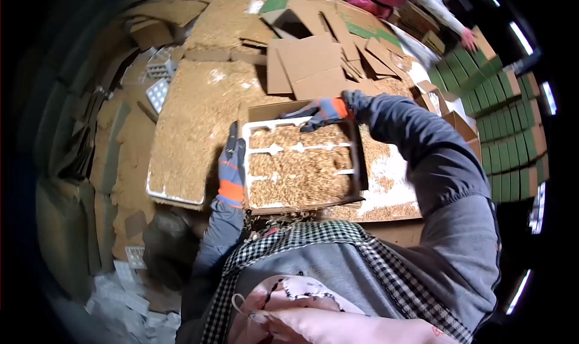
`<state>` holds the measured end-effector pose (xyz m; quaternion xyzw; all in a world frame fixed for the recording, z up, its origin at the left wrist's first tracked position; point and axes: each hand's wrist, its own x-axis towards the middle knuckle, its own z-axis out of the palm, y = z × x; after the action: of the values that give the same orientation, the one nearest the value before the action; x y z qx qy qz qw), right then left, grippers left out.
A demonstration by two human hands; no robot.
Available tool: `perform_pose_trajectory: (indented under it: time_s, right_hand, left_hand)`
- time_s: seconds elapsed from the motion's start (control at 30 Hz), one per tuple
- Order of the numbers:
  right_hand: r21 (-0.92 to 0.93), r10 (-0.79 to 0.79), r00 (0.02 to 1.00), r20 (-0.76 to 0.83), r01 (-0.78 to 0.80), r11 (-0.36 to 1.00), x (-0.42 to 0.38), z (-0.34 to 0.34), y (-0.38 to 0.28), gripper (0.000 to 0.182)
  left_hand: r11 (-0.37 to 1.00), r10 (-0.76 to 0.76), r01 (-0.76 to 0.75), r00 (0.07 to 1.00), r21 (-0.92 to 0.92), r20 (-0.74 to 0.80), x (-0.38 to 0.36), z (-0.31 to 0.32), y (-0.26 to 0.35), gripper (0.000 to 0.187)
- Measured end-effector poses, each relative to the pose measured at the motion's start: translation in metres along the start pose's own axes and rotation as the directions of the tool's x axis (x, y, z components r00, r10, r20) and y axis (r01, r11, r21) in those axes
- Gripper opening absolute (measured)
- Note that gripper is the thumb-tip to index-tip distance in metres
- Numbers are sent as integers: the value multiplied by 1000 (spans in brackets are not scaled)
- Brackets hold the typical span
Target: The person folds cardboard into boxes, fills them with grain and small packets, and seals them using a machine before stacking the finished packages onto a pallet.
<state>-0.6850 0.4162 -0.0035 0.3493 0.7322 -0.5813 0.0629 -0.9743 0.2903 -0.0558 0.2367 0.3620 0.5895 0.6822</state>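
A white tray [300, 163] filled with straw-like chaff is seen set inside a shallow cardboard box [362, 163] just in front of the person. The box is hemmed on its left by a wide board [193, 133] heaped with the same chaff, and behind by loose cardboard sheets [307, 63]; a bare white patch of table [392, 178] is left open to its right. The left hand [231, 166], gloved, is laid flat with fingers extended against the tray's left rim. The right hand [321, 112], gloved, is curled over the tray's far edge, with the sleeved arm bent across from the right. Stacked green boxes [494, 103] are seen further right.
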Motion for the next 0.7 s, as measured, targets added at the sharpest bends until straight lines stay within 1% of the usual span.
perform_pose_trajectory:
  time_s: [0.03, 0.07, 0.1, 0.13, 0.17, 0.2, 0.23, 0.27, 0.3, 0.33, 0.37, 0.4, 0.43, 0.47, 0.5, 0.53, 0.57, 0.6, 0.63, 0.67, 0.7]
  right_hand:
    - [72, -28, 999, -47, 31, 997, -1, 11, -3, 49]
    - [50, -17, 997, -71, 20, 999, -6, 17, -3, 51]
    - [26, -7, 996, -89, 9, 1000, -9, 20, -1, 53]
    - [-32, -32, 991, -128, 28, 999, -11, 23, 4, 54]
    - [-86, -59, 985, -163, 45, 995, -9, 27, 11, 54]
    - [-249, -150, 971, -188, 101, 963, -3, 32, 22, 50]
    - [-409, -235, 952, -198, 137, 902, 0, 38, 26, 45]
    - [-629, -347, 919, -188, 159, 761, 3, 44, 25, 39]
    - [-809, -444, 884, -145, 153, 568, 5, 53, 23, 34]
    - [-867, -439, 883, -167, 81, 492, 0, 63, 8, 31]
    - [-913, -438, 879, -187, 9, 409, -14, 68, -17, 28]
    - [-888, -703, 651, -288, 93, 450, -34, 65, -43, 24]
    - [-878, -868, 336, -366, 186, 442, -55, 53, -65, 20]
    - [-847, -773, 363, -520, -104, 521, -86, 24, -71, 24]
    - [-739, -661, 336, -670, -379, 557, -119, -13, -61, 29]
    - [-514, -488, 163, -858, -225, 828, -157, -43, -25, 33]
    - [-367, -430, 14, -903, -546, 754, -184, -76, 48, 45]
    - [-126, -359, -136, -923, -777, 617, -210, -108, 120, 59]
    - [119, -232, -293, -928, -820, 560, -243, -128, 193, 75]
    - [352, -96, -438, -894, -818, 456, -276, -148, 264, 93]
    - [419, 94, -431, -898, -768, 485, -309, -143, 293, 94]
  left_hand:
    - [999, -21, 21, 1000, 48, -5, 7, 0, -4, 44]
    - [952, 50, -49, 999, 301, 4, 10, 2, -7, 43]
    - [839, 132, -130, 991, 528, 33, 10, 7, -13, 42]
    - [537, 379, -352, 913, 767, 154, 3, 29, -10, 43]
    - [123, 548, -481, 762, 868, 345, -10, 54, 3, 45]
    - [-227, 432, -522, 703, 822, 566, -23, 78, 25, 45]
    - [-539, 251, -536, 634, 650, 732, -35, 101, 43, 45]
    - [-425, -112, -769, 568, 477, 816, -35, 121, 44, 45]
    - [-219, -442, -923, 383, 317, 811, -34, 141, 38, 45]
    - [-131, -464, -966, 257, 222, 848, -35, 144, 15, 46]
    - [-218, -497, -963, 250, 160, 831, -36, 144, -3, 54]
    - [-253, -695, -915, 398, 315, 599, -34, 141, -19, 59]
    - [-338, -817, -831, 492, 442, 301, -31, 139, -31, 65]
    - [-384, -791, -850, 505, 361, 346, -31, 138, -39, 67]
    - [-429, -766, -857, 513, 286, 387, -30, 137, -45, 69]
    - [-383, -829, -835, 500, 396, 252, -27, 146, -41, 73]
    - [-338, -831, -833, 482, 438, 276, -21, 149, -40, 66]
    - [-76, -803, -753, 435, 654, 407, -3, 156, -32, 61]
    - [208, -712, -590, 456, 781, 534, 17, 166, -22, 56]
    - [260, -431, -651, 583, 713, 689, 30, 185, -13, 47]
    - [267, -379, -589, 663, 763, 645, 50, 203, -1, 46]
